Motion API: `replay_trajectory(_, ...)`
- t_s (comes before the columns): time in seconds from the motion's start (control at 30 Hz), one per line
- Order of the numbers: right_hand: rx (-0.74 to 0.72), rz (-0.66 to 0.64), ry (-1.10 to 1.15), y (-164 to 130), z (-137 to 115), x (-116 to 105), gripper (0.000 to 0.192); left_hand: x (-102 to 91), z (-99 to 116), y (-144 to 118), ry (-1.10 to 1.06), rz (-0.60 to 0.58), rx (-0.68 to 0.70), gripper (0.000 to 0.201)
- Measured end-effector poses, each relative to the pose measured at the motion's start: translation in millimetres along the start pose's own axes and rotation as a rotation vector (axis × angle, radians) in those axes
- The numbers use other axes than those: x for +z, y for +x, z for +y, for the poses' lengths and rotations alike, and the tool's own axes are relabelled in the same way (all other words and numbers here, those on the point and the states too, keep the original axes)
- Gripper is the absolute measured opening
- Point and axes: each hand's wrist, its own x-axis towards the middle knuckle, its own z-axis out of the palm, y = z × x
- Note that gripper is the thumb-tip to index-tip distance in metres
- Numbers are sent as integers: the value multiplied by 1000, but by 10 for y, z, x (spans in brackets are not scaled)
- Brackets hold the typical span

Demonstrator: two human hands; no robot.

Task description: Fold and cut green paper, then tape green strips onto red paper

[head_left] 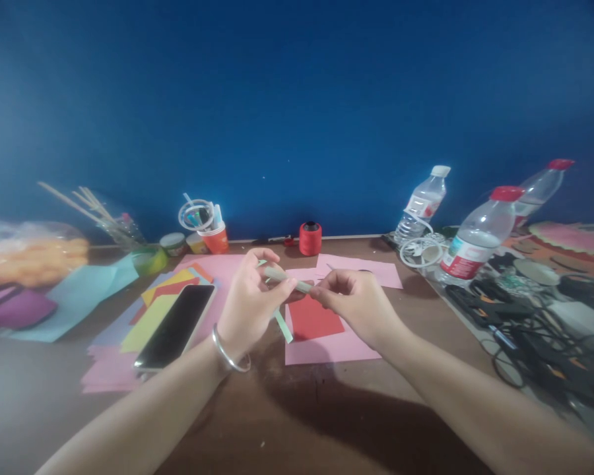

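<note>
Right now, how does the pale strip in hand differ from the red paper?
The pale strip is narrow; the red paper is broader. The pale strip is held between the left hand and right hand, while the red paper lies on a pink sheet. The hands partly hide both.

Seeing matt paper in the pale green strip (303, 286), red sheet (317, 320) and pink sheet (331, 351). Noticing polished metal in the bracelet (223, 353), glossy smoothness on the phone screen (174, 328) and clear, shiny plastic in the nearer red-capped bottle (486, 227).
</note>
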Motion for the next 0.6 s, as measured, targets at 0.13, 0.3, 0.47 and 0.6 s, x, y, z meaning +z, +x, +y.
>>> replay_trajectory(0.13,10,0,18,7,0,-3,22,19,-1,-14,-102,-17,-11,30)
replay_trajectory(0.3,8,13,40,7,-21,-14,22,51,55,-41,-183,-37,-38,27)
replay_trajectory(0.47,-10,9,72,-10,-35,-21,20,56,93,-46,-244,-54,-77,29)
replay_trajectory(0.6,-3,29,81,-25,-43,-12,19,22,44,-12,-135,-92,-139,36)
